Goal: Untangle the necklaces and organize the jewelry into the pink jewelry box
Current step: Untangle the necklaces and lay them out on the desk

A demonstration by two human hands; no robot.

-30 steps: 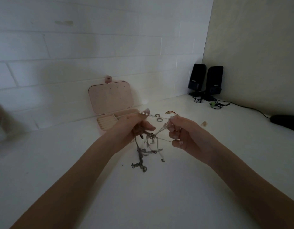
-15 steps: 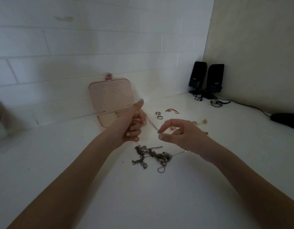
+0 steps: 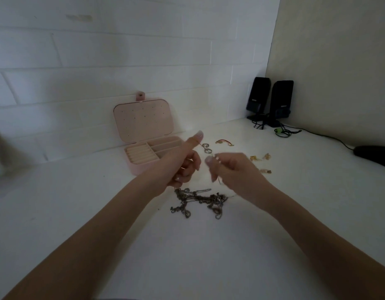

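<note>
Necklace tangle (image 3: 198, 201) sits mid-table w/ pink jewelry box (image 3: 144, 148) near the back edge. We've got left hand (image 3: 182, 163) & right hand (image 3: 228, 169) each pinching thin chain. Prob light, floppy, snaggy, so grab near knots.

Desk corner against a white brick wall

Two black speakers (image 3: 270, 102) stand side by side in the corner of the white tabletop (image 3: 187, 256), their dark cables (image 3: 286, 132) trailing along the beige side wall (image 3: 338, 61) toward a black object (image 3: 374, 155) at the right edge.
</note>
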